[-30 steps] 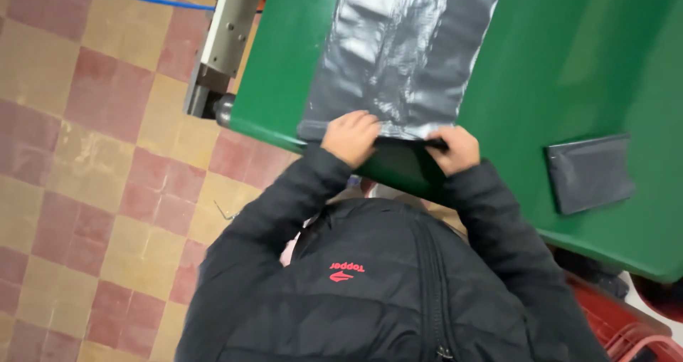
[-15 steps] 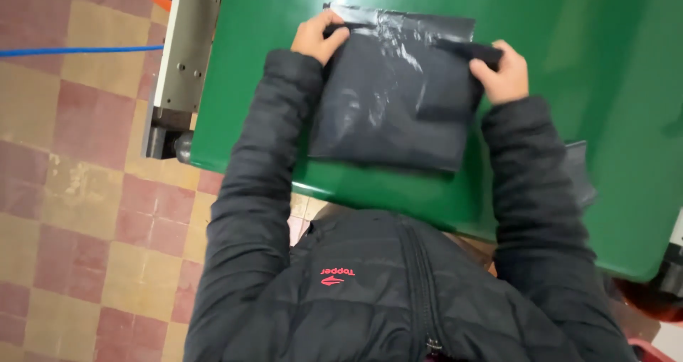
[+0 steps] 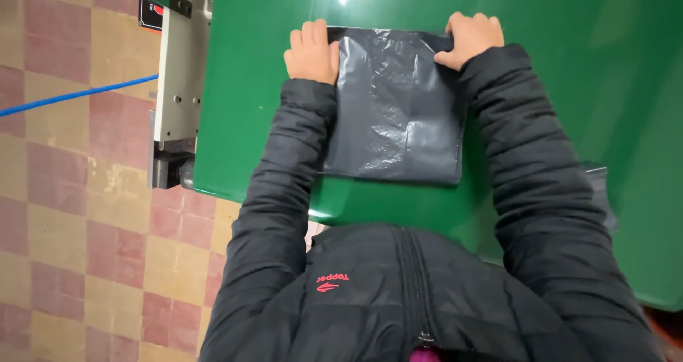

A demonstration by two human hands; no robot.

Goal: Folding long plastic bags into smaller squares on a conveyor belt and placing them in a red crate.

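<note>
A glossy green worktop (image 3: pixel 541 84) stands over a worn red-and-tan checkered floor (image 3: pixel 64 212). The left hand (image 3: pixel 311 52) and right hand (image 3: pixel 471 39), fingers curled, each grip a far corner of the dark grey plastic bag (image 3: pixel 395 113) lying flat.

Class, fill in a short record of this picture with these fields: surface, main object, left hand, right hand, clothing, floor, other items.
surface: green table, glossy
main object: dark grey plastic bag, lying flat, crinkled
left hand: pressing on the bag's far left corner
right hand: gripping the bag's far right corner
clothing: black padded jacket, zipped
floor: checked tiles, red and yellowish
other items: metal device on the table's left edge; blue cable on the floor
</note>
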